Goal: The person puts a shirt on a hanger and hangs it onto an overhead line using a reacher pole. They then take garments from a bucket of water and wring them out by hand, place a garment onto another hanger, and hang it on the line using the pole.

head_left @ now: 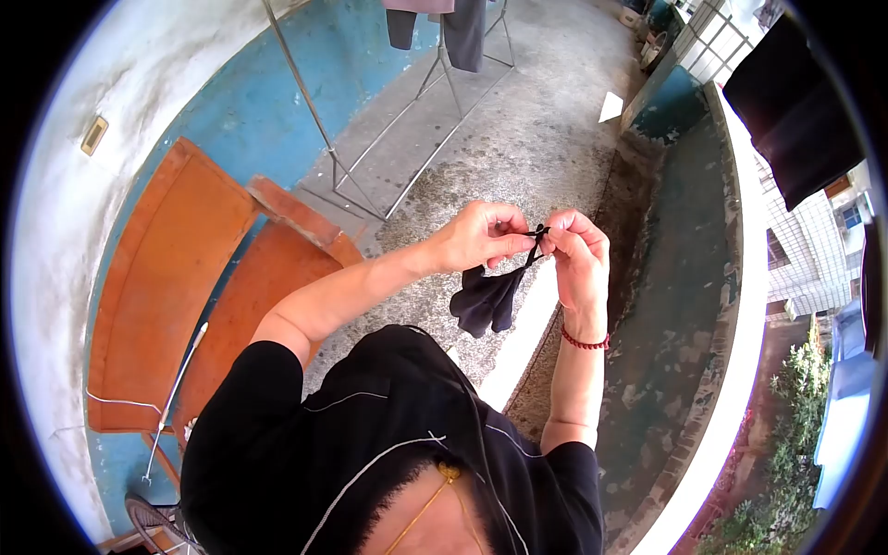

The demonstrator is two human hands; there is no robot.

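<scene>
In the head view, a small black cloth piece with thin straps [487, 302] hangs in front of my chest, gathered in soft folds. I cannot tell exactly what garment or bag it is. My left hand [481, 237] pinches the thin black straps at the top between thumb and fingers. Close beside it, my right hand [577, 250] has its fingertips closed on the same straps, where they look knotted or bunched. A dark red beaded bracelet [585, 342] circles my right wrist. The cloth hangs free below the left hand.
An orange wooden bench [171, 305] stands on the left with a thin white rod [178, 387] on it. Ahead is a metal drying rack [407, 148] with clothes. A low wall [675, 305] runs along the right, and dark cloth [795, 111] hangs beyond it.
</scene>
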